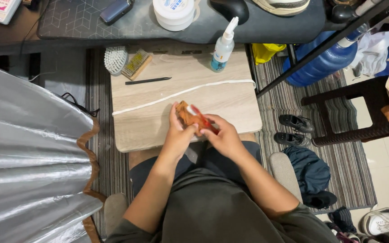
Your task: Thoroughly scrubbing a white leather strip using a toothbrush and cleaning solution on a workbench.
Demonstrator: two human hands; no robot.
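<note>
Both hands close around one small orange-brown object above the near edge of a light wooden board.

The left hand [178,131] curls its fingers tight round the orange-brown object [190,116] from the left; the right hand [222,136] pinches its red-and-white end, fingers narrow. On the wooden board [149,123] lie one white shoelace [181,93], one black stick tool [147,81], two brushes [126,61] and one spray bottle [223,47].

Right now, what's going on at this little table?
A seated person holds a small orange-brown object in both hands, left hand and right hand, over a small wooden table. On the table lie a white cord, a spray bottle, two brushes and a black stick.
</note>
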